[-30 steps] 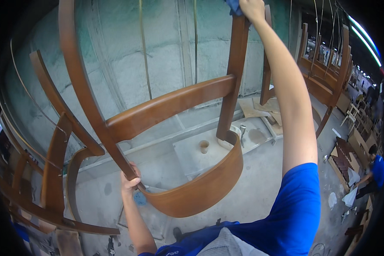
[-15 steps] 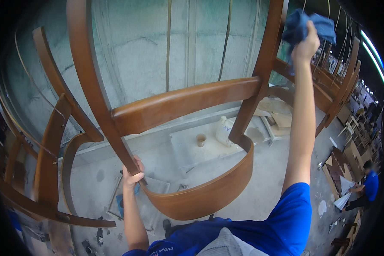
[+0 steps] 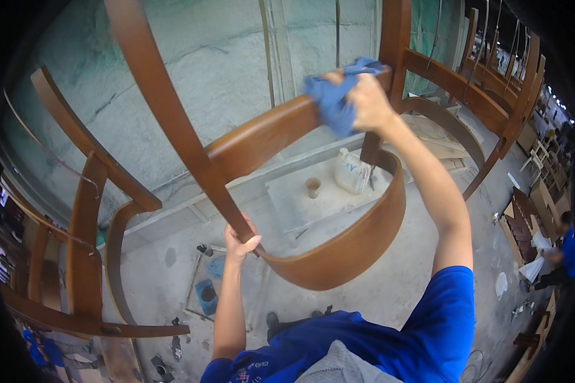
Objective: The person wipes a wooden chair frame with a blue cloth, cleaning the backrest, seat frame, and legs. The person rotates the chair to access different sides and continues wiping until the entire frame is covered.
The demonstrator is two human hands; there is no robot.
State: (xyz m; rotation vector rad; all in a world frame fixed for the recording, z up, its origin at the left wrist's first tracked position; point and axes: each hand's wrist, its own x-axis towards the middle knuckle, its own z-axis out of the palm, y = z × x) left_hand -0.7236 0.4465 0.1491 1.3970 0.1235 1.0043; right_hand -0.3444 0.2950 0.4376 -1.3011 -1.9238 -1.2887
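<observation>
A brown varnished chair frame point(image 3: 333, 268) hangs in front of me, with two long legs, a curved band at the bottom and a broad crosspiece point(image 3: 262, 139) between the legs. My left hand point(image 3: 241, 239) is wrapped round the lower end of its left leg, just above the curved band. My right hand point(image 3: 370, 105) grips a crumpled blue cloth point(image 3: 333, 105) and presses it over the right part of the crosspiece, close to the right leg. The cloth hides that stretch of wood and some of my fingers.
Another brown frame point(image 3: 86, 236) hangs at the left, and more frames point(image 3: 473, 89) hang at the right on wires. Below stand a whitish jug point(image 3: 351, 171) and a small cup point(image 3: 312, 187) on a board. A blue container point(image 3: 206, 297) lies on the floor. A person point(image 3: 565, 255) works at far right.
My right hand has brought the cloth down and left from beside the upper right leg onto the crosspiece. The frame has shifted right in view, my left hand still on its leg.
</observation>
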